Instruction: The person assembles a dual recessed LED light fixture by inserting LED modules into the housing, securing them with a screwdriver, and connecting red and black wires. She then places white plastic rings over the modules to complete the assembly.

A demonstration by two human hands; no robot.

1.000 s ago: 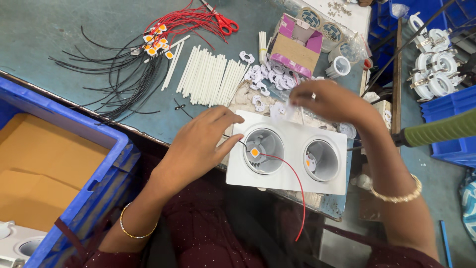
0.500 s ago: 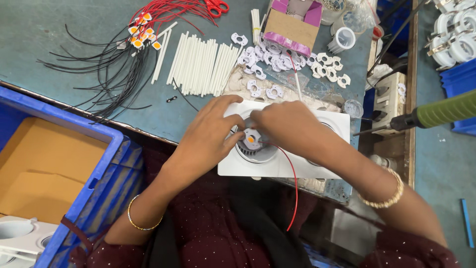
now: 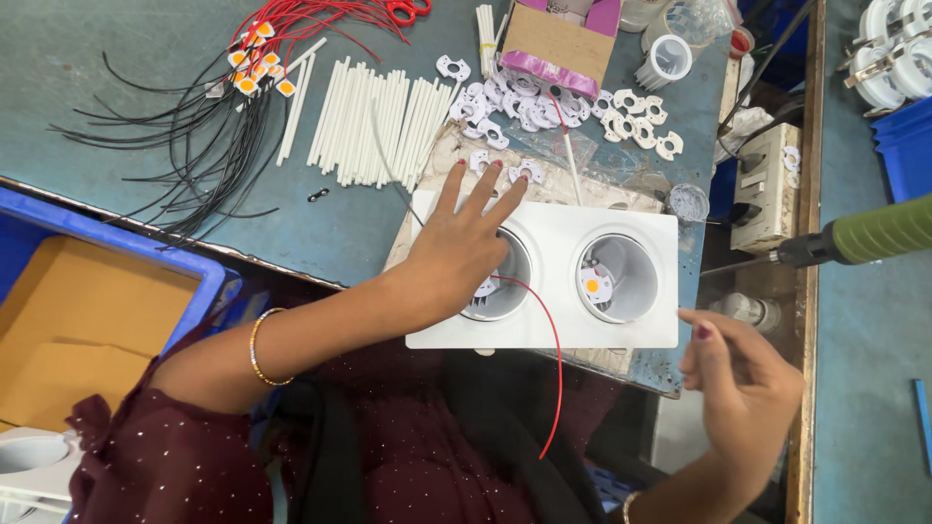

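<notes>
We press our left hand (image 3: 456, 257), fingers spread, on the white twin downlight housing (image 3: 544, 277) with two round cups and one red wire (image 3: 549, 340) at the table edge, while our right hand (image 3: 743, 388) hovers loosely curled, empty.

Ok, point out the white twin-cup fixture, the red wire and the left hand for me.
white twin-cup fixture (image 3: 646, 233): head view, flat top plate near its right corner.
red wire (image 3: 556, 359): head view, mid-run below the fixture edge.
left hand (image 3: 456, 254): head view, back of the hand.
</notes>
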